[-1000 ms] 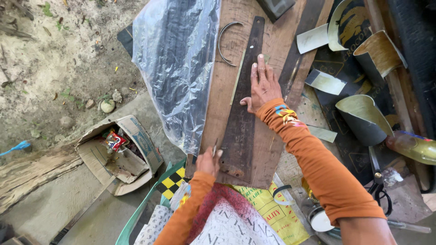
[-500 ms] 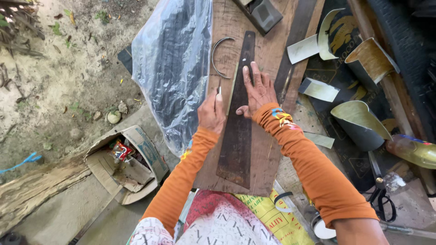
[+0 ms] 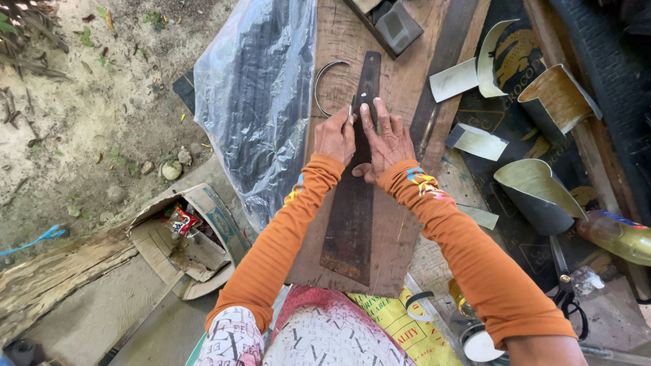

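**A:** ok so where's the metal strip (image 3: 352, 217) rn & which way's it pointing?

**B:** lying flat on the wooden board (image 3: 400, 61), long axis running pretty much away from the person. Near end sits by the board's close edge, far end tilts a bit to the right, toward the dark block (image 3: 397, 27) at the top.

**A:** hands?

**B:** right hand (image 3: 383, 139) is spread flat, palm pressing the strip down w/ fingers pointing up along it. Left hand (image 3: 336, 135) is closed around a thin blade-ish tool (image 3: 350, 112), tip right at the strip's left edge. Can't tell exactly what the tool is, too small.

**A:** anything diff vs the earlier pics?

**B:** yeah. A sec ago the left hand was way down near the close end of the strip, right hand alone up top. Half a sec ago it'd moved up beside the right one, now both are even further up the strip, closer to the curved metal piece (image 3: 325, 85). Strip itself looks same spot on the board.

**A:** stuff around?

**B:** clear plastic sheet (image 3: 258, 102) just left of the board, open cardboard box (image 3: 203, 244) down on the ground, scissors (image 3: 563, 285) off to the right.
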